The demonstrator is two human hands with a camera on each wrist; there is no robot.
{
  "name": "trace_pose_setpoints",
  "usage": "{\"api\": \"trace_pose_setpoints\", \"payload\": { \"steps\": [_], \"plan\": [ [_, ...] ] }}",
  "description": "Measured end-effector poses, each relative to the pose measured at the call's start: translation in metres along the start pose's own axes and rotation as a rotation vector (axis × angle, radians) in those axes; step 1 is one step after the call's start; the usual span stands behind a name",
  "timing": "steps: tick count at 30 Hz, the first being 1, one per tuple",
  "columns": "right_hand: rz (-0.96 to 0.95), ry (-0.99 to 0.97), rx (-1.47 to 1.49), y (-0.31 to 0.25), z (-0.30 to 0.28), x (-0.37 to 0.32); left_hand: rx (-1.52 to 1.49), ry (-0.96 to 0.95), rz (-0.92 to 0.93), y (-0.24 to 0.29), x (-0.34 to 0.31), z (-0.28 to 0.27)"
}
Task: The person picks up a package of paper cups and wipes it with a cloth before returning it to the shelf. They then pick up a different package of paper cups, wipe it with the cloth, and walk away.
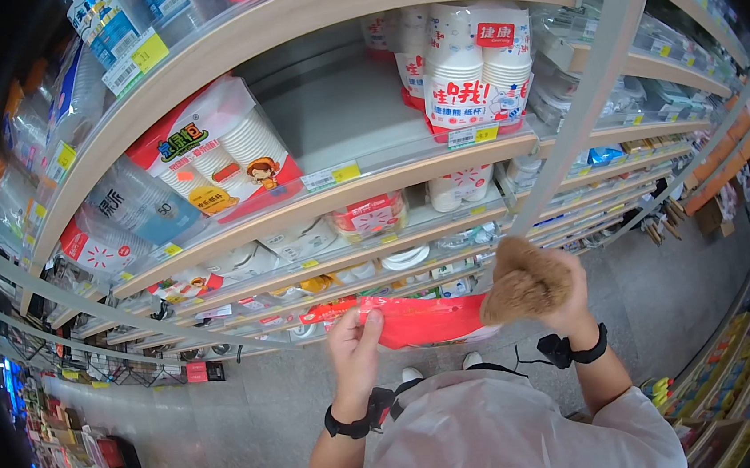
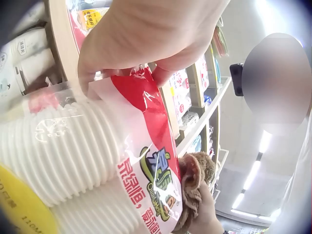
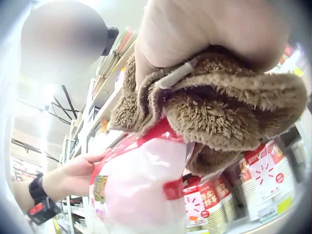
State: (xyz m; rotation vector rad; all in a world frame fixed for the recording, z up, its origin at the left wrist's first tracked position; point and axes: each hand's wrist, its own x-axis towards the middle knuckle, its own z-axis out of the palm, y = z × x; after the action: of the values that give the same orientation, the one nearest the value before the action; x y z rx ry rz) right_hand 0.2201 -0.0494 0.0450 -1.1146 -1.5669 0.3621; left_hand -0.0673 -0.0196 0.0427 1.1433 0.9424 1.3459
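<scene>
In the head view my left hand pinches one end of a red-topped pack of paper cups in front of my body. Stacked white cups show through the clear wrap of this pack in the left wrist view, where the fingers grip its red and white edge. My right hand holds a brown fluffy cloth at the pack's other end. Seen from the right wrist, the bunched cloth lies against the pack's red edge, and a white tag sticks out of it. The cloth hides part of the right fingers.
Ahead is a shelf with wooden edges and price labels. On it stand another red and white cup pack and bear-print paper cups, with a gap between. A grey upright post rises at right. Below, the grey floor shows.
</scene>
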Motion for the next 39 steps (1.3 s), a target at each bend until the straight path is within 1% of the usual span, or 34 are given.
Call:
{"api": "trace_pose_setpoints", "payload": {
  "steps": [1, 2, 4, 5, 6, 8, 9, 11, 12, 14, 16, 17, 19, 23, 26, 28, 29, 31, 32, 34, 35, 37, 38, 39],
  "plan": [
    [0.023, 0.12, 0.034, 0.0, 0.002, -0.002, 0.058, -0.033, -0.017, -0.001, 0.0, -0.001],
    [0.023, 0.118, 0.034, -0.001, 0.003, -0.003, 0.058, -0.031, -0.018, -0.001, -0.001, 0.002],
    [0.015, 0.035, 0.051, -0.005, 0.004, -0.002, 0.055, -0.037, -0.022, 0.0, -0.002, 0.011],
    [-0.096, -0.047, 0.108, -0.02, 0.01, 0.002, 0.056, -0.038, -0.022, -0.001, -0.001, 0.012],
    [-0.095, -0.043, 0.106, -0.025, 0.02, 0.005, 0.087, -0.047, -0.034, -0.002, -0.001, 0.013],
    [-0.404, -0.164, -0.09, -0.035, 0.039, 0.012, 0.116, -0.063, -0.048, -0.002, -0.001, 0.016],
    [-0.403, -0.161, -0.094, -0.041, 0.05, 0.011, 0.141, -0.07, -0.076, 0.0, -0.002, 0.017],
    [-0.283, -0.337, -0.253, -0.049, 0.071, 0.005, 0.165, -0.074, -0.102, 0.0, -0.004, 0.02],
    [-0.289, -0.339, -0.253, -0.049, 0.078, -0.001, 0.158, -0.052, -0.112, -0.004, -0.006, 0.022],
    [-0.169, -0.247, -0.181, -0.046, 0.091, -0.009, 0.147, -0.018, -0.115, -0.014, -0.006, 0.018],
    [-0.157, -0.24, -0.182, -0.043, 0.092, -0.008, 0.314, -0.022, -0.093, -0.024, -0.007, 0.012],
    [-0.134, -0.229, -0.185, -0.043, 0.092, -0.009, 0.313, -0.016, -0.097, -0.025, -0.008, 0.011],
    [-0.15, -0.216, -0.171, -0.038, 0.094, -0.007, 0.405, -0.033, -0.045, -0.023, -0.007, 0.012],
    [-0.176, -0.19, -0.153, -0.035, 0.091, -0.001, 0.442, -0.041, 0.013, -0.018, -0.005, 0.013],
    [-0.201, -0.189, -0.139, -0.029, 0.09, 0.0, 0.485, -0.091, 0.036, -0.009, -0.004, 0.014],
    [-0.214, -0.18, -0.133, -0.029, 0.089, 0.002, 0.501, -0.124, 0.1, -0.008, -0.003, 0.015],
    [-0.228, -0.172, -0.126, -0.029, 0.088, 0.003, 0.5, -0.127, 0.102, -0.009, -0.001, 0.016],
    [-0.23, -0.18, -0.139, -0.026, 0.087, 0.0, 0.43, -0.084, 0.262, -0.009, 0.002, 0.018],
    [-0.232, -0.192, -0.15, -0.025, 0.086, -0.001, 0.43, -0.085, 0.263, -0.009, 0.002, 0.017],
    [-0.245, -0.205, -0.151, -0.025, 0.084, -0.001, 0.523, -0.164, 0.194, -0.006, -0.001, 0.013],
    [-0.255, -0.215, -0.152, -0.024, 0.082, -0.002, 0.523, -0.167, 0.194, -0.006, -0.002, 0.013],
    [-0.249, -0.21, -0.155, -0.029, 0.073, 0.002, 0.497, -0.186, 0.264, -0.004, -0.003, 0.013],
    [-0.248, -0.209, -0.155, -0.03, 0.068, 0.004, 0.496, -0.194, 0.265, -0.002, -0.003, 0.011],
    [-0.245, -0.203, -0.16, -0.026, 0.063, 0.005, 0.438, -0.121, 0.246, 0.002, -0.003, 0.009]
  ]
}}
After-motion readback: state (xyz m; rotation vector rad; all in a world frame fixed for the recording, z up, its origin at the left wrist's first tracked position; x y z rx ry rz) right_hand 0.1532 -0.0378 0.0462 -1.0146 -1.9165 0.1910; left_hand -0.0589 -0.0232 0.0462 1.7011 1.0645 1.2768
